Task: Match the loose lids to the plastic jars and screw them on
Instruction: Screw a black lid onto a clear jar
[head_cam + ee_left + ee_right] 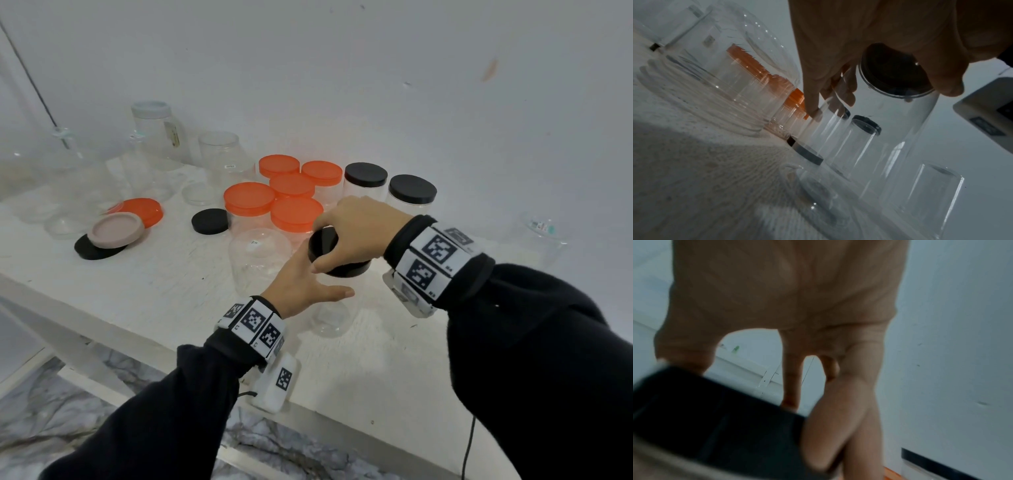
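A clear plastic jar (pixel 331 317) stands near the front edge of the white table (pixel 164 291). My left hand (pixel 318 279) holds it just below the neck, thumb on the near side. A black lid (pixel 323 245) sits on the jar's mouth, tilted slightly, and my right hand (pixel 346 236) grips it from above with curled fingers. The left wrist view shows the black lid (pixel 896 76) on the clear jar (pixel 906 129) between my thumb and fingers (pixel 812 97). In the right wrist view my fingers (pixel 791 386) clamp the blurred black lid (pixel 715 418).
Several orange-lidded jars (pixel 291 197) and two black-lidded jars (pixel 412 193) stand behind my hands. A big open jar (pixel 260 255) is just left. Loose lids lie further left: black (pixel 209 221), orange (pixel 145 209), beige (pixel 116 229). Open clear jars (pixel 157 137) line the back left.
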A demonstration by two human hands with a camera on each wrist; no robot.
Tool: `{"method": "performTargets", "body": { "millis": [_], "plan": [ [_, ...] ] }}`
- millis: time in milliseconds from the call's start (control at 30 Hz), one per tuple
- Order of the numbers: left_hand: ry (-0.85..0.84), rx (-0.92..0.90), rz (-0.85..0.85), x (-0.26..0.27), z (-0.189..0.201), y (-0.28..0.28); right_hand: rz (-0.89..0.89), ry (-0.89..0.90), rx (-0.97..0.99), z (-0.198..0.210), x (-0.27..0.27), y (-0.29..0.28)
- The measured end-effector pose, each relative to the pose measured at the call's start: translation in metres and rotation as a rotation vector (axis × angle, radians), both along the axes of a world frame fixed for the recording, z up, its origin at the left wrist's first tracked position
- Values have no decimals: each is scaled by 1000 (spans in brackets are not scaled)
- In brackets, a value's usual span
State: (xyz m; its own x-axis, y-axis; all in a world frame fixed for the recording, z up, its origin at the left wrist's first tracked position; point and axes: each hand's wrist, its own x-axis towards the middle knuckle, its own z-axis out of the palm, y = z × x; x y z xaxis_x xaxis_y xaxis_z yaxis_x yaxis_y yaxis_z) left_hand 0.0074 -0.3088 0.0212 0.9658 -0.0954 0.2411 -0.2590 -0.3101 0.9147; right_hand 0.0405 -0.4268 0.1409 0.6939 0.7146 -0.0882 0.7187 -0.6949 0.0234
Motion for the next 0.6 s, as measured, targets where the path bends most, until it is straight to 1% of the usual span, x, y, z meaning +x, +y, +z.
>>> {"method": "performTargets", "body": {
  "millis": [67,100,167,200,267,367,500,600],
  "plan": [
    [6,6,-8,0,1,0,-8,-30,-8,-1,-1,2],
    [10,9,-8,0,1,1,-8,2,-49,2,0,1],
    [16,15,-2,0,1,2,14,135,-160,13,-1,-2],
    [17,17,-1,0,1,2,35,191,-178,17,-1,-3],
    [21,15,-1,0,2,2,60,233,-109,19,1,-7],
    [18,-16,13,-2,1,1,48,221,19,14,2,-11],
    [6,-14,69,-4,-1,-2,67,164,88,8,-1,-13],
    [7,1,74,-5,1,-2,56,164,88,7,0,-14]
  ]
}}
